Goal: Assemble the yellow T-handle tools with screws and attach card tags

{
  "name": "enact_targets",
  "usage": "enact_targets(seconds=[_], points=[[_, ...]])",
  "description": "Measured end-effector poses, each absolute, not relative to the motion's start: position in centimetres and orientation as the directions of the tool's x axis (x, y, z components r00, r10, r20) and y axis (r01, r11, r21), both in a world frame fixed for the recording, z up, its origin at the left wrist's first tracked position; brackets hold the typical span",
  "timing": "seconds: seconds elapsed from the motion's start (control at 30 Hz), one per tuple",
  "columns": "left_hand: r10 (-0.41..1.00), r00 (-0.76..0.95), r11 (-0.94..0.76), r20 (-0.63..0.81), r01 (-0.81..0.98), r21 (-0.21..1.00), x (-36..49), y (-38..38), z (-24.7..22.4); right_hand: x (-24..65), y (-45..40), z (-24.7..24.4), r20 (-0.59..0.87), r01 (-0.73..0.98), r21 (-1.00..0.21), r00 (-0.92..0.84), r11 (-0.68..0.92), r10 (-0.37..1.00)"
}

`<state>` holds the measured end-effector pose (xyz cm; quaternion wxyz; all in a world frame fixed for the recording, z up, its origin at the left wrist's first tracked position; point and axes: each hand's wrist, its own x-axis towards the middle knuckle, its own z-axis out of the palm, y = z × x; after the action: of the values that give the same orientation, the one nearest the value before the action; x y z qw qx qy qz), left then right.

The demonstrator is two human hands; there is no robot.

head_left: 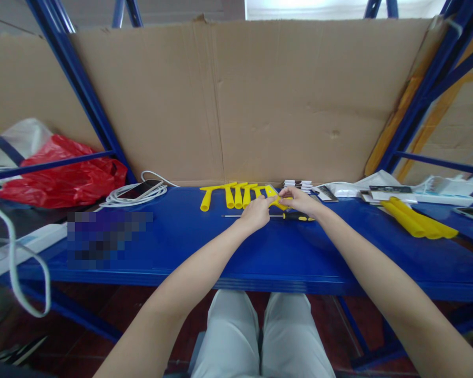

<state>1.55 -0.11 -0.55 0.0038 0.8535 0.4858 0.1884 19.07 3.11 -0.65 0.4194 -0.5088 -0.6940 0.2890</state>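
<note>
Both hands meet over the blue table around a yellow piece with a pale patch on its top. My left hand has its fingers on the near left side of that piece. My right hand pinches it from the right, fingertips bent down. Just below the hands lies a screwdriver with a black and yellow handle, its shaft pointing left. To the left, several yellow T-shaped parts stand in a row near the cardboard. Small white and dark packets are stacked behind my right hand.
Yellow tubes lie at the right, near white packets and a power strip. At the left are a coiled white cable with a phone, and a red bag. Cardboard and blue posts stand behind.
</note>
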Motion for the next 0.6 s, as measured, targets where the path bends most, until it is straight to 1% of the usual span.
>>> enact_targets(seconds=[0.13, 0.2, 0.3, 0.4, 0.5, 0.6], points=[[0.828, 0.455, -0.53, 0.327, 0.825, 0.194, 1.52, -0.08, -0.57, 18.99, 3.18, -0.74, 0.248, 0.371, -0.887, -0.124, 0.276, 0.961], [0.825, 0.457, -0.534, 0.332, 0.822, 0.197, 1.51, -0.03, -0.62, 19.0, 3.17, -0.73, 0.242, 0.367, -0.89, -0.127, 0.272, 0.962], [0.822, 0.454, -0.539, 0.345, 0.816, 0.21, 1.5, 0.14, -0.75, 19.0, 3.2, -0.77, 0.27, 0.39, -0.871, -0.125, 0.298, 0.955], [0.827, 0.433, -0.531, 0.36, 0.811, 0.246, 1.51, 0.38, -0.9, 19.0, 3.3, -0.84, 0.342, 0.431, -0.819, -0.162, 0.378, 0.926], [0.833, 0.414, -0.524, 0.368, 0.804, 0.281, 1.52, 0.55, -0.98, 19.02, 3.32, -0.79, 0.42, 0.5, -0.726, -0.221, 0.472, 0.88], [0.833, 0.41, -0.523, 0.371, 0.801, 0.29, 1.52, 0.57, -0.97, 18.98, 3.19, -0.61, 0.472, 0.556, -0.658, -0.22, 0.507, 0.854]])
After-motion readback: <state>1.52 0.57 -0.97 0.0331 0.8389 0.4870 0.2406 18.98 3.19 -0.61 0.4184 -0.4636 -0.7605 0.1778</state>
